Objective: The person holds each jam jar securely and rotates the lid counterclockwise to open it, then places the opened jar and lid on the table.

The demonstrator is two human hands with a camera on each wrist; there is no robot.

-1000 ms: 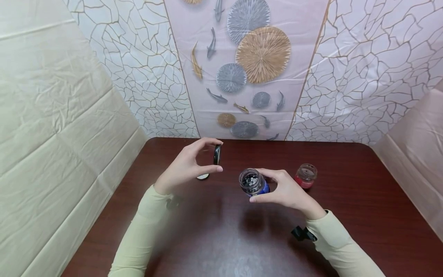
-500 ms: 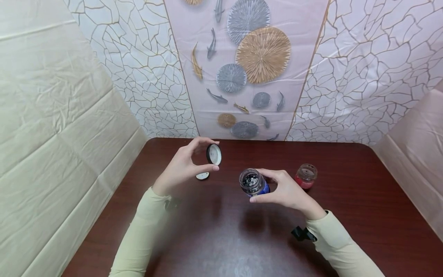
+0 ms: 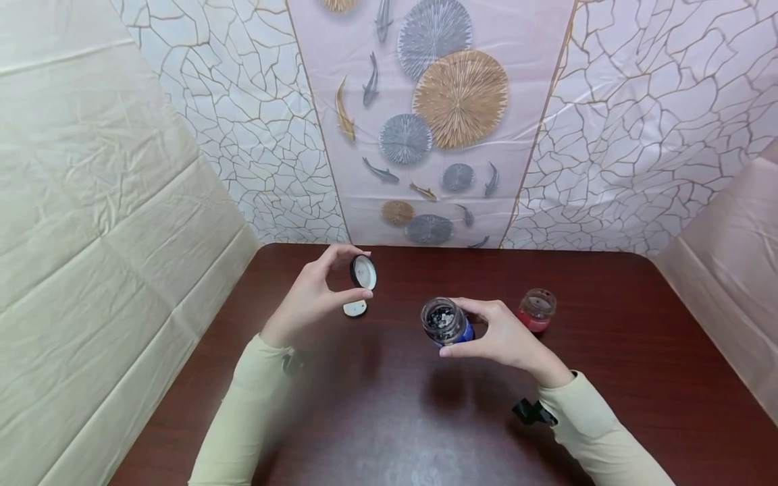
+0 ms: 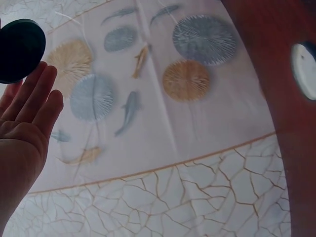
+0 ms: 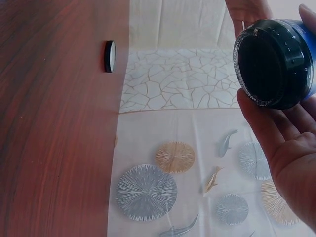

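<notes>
My left hand (image 3: pixel 313 297) pinches a black jar lid (image 3: pixel 364 273) between thumb and fingers, its white inside facing right and toward the camera in the head view. The lid's dark outer face (image 4: pixel 20 50) shows in the left wrist view. My right hand (image 3: pixel 500 335) grips an open glass jar (image 3: pixel 442 321) with a blue label and dark, lumpy contents, held above the table and tilted slightly. In the right wrist view the jar's dark glass base (image 5: pixel 261 64) faces the camera. Lid and jar are apart.
Another lid (image 3: pixel 355 308) lies white side up on the dark red table (image 3: pixel 389 418), below my left hand. A second open glass jar (image 3: pixel 537 310) with red contents or label stands right of my right hand. A patterned cloth (image 3: pixel 425 162) hangs behind the table.
My left hand has turned the lid from edge-on so its white inside shows, and has drifted slightly left. The right hand and jar stay nearly still.
</notes>
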